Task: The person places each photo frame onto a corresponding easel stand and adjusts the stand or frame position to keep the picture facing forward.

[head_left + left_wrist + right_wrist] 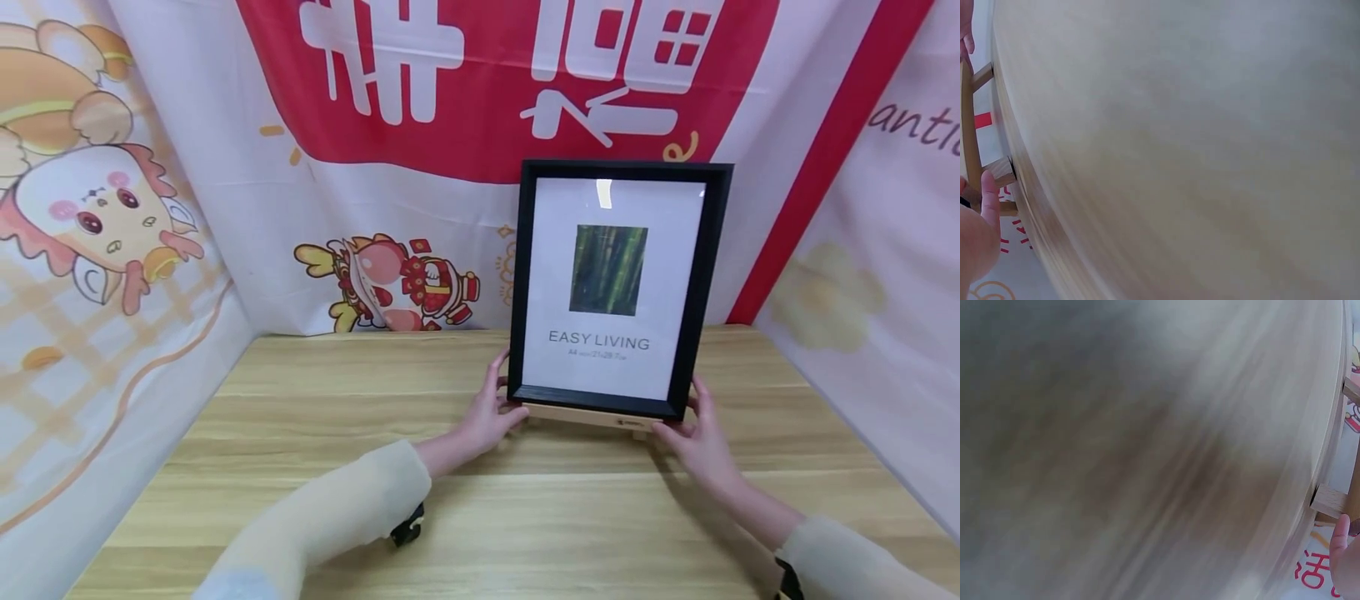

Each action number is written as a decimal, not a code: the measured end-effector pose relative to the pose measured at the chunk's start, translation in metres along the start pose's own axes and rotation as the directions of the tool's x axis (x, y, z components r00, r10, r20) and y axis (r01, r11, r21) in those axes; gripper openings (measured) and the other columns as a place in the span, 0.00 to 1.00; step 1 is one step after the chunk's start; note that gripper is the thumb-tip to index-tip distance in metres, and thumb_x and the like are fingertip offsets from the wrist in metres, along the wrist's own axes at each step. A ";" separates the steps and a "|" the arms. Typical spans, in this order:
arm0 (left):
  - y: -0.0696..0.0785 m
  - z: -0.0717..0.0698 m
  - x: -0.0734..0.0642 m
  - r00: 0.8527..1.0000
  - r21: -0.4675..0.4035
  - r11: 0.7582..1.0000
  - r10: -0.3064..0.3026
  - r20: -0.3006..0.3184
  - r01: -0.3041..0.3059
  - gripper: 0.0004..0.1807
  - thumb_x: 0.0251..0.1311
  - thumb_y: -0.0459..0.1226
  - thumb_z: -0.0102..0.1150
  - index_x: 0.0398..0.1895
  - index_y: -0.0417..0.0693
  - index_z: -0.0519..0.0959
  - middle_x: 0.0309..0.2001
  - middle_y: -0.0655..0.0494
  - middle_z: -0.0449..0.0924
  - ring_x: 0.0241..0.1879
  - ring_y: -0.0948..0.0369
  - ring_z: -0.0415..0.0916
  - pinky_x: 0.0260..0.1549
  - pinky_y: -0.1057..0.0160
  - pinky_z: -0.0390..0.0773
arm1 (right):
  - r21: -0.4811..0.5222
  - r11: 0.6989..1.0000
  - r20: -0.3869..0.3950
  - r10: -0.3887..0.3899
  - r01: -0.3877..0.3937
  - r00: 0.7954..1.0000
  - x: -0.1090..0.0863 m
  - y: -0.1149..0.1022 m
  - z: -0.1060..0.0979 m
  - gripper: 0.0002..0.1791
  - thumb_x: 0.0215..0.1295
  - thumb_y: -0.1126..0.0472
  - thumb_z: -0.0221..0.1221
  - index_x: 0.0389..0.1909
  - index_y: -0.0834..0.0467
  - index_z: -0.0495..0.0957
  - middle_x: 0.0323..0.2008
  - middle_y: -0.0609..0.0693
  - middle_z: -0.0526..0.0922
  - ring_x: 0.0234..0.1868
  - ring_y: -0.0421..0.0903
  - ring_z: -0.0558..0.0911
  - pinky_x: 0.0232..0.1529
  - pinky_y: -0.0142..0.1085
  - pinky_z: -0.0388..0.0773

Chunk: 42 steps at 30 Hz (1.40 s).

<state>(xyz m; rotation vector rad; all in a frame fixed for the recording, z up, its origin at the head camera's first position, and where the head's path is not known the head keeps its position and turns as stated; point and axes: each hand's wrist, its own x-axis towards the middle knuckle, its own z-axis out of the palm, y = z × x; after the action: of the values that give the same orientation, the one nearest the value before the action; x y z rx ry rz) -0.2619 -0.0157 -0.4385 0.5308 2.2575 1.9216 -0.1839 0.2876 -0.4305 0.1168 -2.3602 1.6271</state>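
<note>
A black picture frame (600, 275) with a white mat, a small green bamboo picture and the words EASY LIVING stands leaning back slightly on a light wooden display stand (577, 416). At its lower left corner, my left hand (486, 417) grips the end of the stand's ledge, thumb in front. My right hand (701, 446) holds the opposite end the same way. Fingers behind the frame are partly hidden. The left wrist view shows my left thumb (989, 200) by a stand foot (1000, 170); the right wrist view shows my right thumb (1339, 534) near another foot (1330, 501).
The stand is on a wood-grain table (337, 417). Behind it hangs a white cloth with a red printed panel (480, 92). Printed cloths with cartoon figures (105, 208) enclose the left side, and another cloth (862, 333) the right.
</note>
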 end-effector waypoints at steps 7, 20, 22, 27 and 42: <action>-0.003 -0.014 -0.009 1.000 0.002 1.000 0.002 -0.017 -0.002 0.56 0.58 0.20 0.59 0.75 0.77 0.42 0.65 0.35 0.60 0.54 0.42 0.74 0.35 0.54 0.85 | 0.027 1.000 0.029 0.011 -0.012 1.000 0.005 -0.002 0.013 0.51 0.62 0.80 0.56 0.76 0.60 0.34 0.60 0.75 0.58 0.46 0.66 0.78 0.36 0.24 0.79; -0.003 -0.039 -0.030 0.998 0.047 0.999 -0.022 -0.063 0.025 0.55 0.60 0.24 0.59 0.75 0.80 0.39 0.68 0.33 0.55 0.59 0.37 0.69 0.37 0.56 0.84 | 0.044 0.998 0.090 0.033 -0.037 0.995 0.014 -0.011 0.039 0.52 0.62 0.79 0.56 0.76 0.57 0.33 0.63 0.76 0.55 0.50 0.72 0.75 0.40 0.25 0.78; -0.003 -0.043 -0.033 0.997 0.047 0.999 -0.023 -0.074 0.027 0.56 0.60 0.23 0.59 0.75 0.78 0.39 0.68 0.33 0.54 0.59 0.37 0.68 0.37 0.56 0.84 | 0.051 0.998 0.094 0.030 -0.035 0.995 0.016 -0.012 0.044 0.52 0.62 0.79 0.57 0.77 0.57 0.33 0.63 0.75 0.56 0.50 0.72 0.76 0.41 0.25 0.78; -0.005 -0.054 -0.039 0.994 0.019 0.999 -0.025 -0.107 0.027 0.57 0.57 0.21 0.60 0.76 0.75 0.38 0.68 0.32 0.55 0.58 0.37 0.69 0.37 0.54 0.84 | 0.093 0.995 0.112 0.025 -0.036 0.993 0.020 -0.015 0.056 0.54 0.60 0.80 0.57 0.77 0.56 0.33 0.62 0.75 0.57 0.51 0.72 0.75 0.43 0.27 0.79; -0.005 -0.073 -0.052 0.988 0.031 0.998 -0.053 -0.142 0.058 0.57 0.57 0.22 0.60 0.76 0.74 0.38 0.67 0.32 0.56 0.56 0.38 0.71 0.36 0.54 0.85 | 0.122 0.991 0.137 0.045 -0.062 0.990 0.027 -0.020 0.078 0.55 0.58 0.82 0.57 0.77 0.52 0.35 0.64 0.74 0.57 0.52 0.71 0.75 0.44 0.32 0.81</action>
<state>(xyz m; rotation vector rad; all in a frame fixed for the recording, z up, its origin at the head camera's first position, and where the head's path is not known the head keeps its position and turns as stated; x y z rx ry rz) -0.2381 -0.1024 -0.4367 0.3413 2.3682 1.9533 -0.2195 0.2101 -0.4312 0.1944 -2.3745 1.8488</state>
